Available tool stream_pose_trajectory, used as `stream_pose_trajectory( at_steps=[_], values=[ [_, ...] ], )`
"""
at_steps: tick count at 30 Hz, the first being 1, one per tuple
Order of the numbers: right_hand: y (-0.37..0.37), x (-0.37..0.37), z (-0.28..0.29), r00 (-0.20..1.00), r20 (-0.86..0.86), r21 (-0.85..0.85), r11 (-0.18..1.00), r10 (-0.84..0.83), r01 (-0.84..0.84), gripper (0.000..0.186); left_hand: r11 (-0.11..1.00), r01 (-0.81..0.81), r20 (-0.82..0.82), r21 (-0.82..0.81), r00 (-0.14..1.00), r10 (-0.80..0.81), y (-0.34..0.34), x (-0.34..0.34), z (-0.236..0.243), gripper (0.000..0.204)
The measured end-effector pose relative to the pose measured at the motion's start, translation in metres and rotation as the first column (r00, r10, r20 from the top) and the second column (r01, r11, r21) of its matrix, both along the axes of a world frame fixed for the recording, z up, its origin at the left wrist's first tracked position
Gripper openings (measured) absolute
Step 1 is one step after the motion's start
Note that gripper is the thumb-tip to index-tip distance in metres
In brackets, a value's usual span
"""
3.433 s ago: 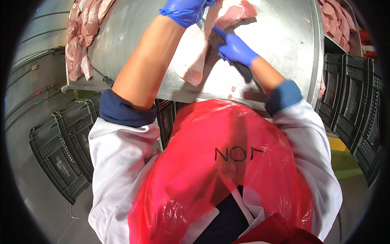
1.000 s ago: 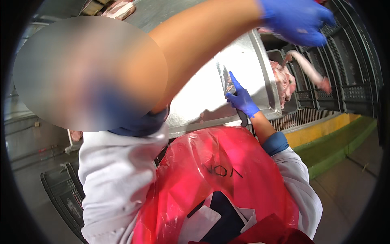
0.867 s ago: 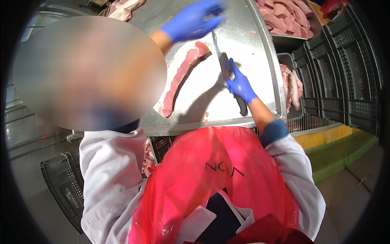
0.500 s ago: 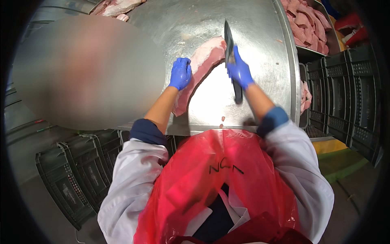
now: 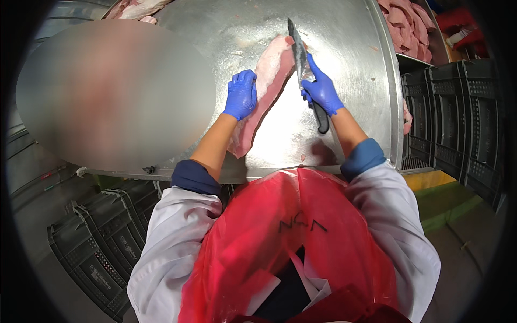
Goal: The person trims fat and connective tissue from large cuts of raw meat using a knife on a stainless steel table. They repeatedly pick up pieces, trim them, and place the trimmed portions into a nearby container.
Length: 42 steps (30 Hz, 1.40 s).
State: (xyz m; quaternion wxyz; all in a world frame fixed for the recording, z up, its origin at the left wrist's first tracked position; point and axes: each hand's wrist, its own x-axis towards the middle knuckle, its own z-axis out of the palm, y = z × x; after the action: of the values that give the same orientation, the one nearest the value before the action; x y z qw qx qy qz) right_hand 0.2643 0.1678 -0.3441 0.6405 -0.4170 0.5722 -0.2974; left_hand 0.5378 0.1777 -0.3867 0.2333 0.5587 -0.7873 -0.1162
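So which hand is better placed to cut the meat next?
Probably the right hand: it grips the knife, which reaches to the far end of the meat. The left hand has no knife and is at the meat's left edge.

In front of you, the long strip of meat lies slantwise on the metal table, its near end toward your left, its far end toward your right. You see whitish fat along its left side and smooth pink flesh along its right. Your knife has a black handle and a long, smeared blade pointing away from you, crossing the meat's far end; how deep it sits, you cannot tell.
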Motion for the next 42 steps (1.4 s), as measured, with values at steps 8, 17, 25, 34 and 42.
stream_pose_trajectory(
  at_steps=[8,17,25,34,42],
  values=[
    [0.135,-0.095,-0.019,0.998,0.060,-0.376,0.926,-0.006,0.028,0.086,0.993,-0.059,-0.027,-0.098,0.998,0.057,-0.030,-0.021,0.011,0.015],
    [0.015,-0.077,-0.036,0.923,0.270,-0.218,0.916,-0.275,0.337,0.084,0.834,-0.308,0.326,0.458,0.931,0.165,-0.138,-0.136,0.075,0.036],
    [-0.061,-0.003,-0.022,1.000,0.023,-0.147,0.989,-0.007,0.011,0.085,0.845,-0.192,-0.072,0.498,0.963,0.261,-0.149,-0.088,0.029,0.020],
    [-0.001,-0.013,-0.006,0.974,0.064,-0.046,0.976,0.217,-0.215,0.080,0.813,-0.079,-0.489,0.577,0.764,0.421,-0.127,-0.093,0.054,0.015],
    [-0.017,-0.010,0.005,0.938,-0.033,-0.081,0.934,0.345,-0.347,0.082,0.811,-0.086,-0.478,0.579,0.770,0.423,-0.136,-0.075,0.054,0.012]
  ],
)
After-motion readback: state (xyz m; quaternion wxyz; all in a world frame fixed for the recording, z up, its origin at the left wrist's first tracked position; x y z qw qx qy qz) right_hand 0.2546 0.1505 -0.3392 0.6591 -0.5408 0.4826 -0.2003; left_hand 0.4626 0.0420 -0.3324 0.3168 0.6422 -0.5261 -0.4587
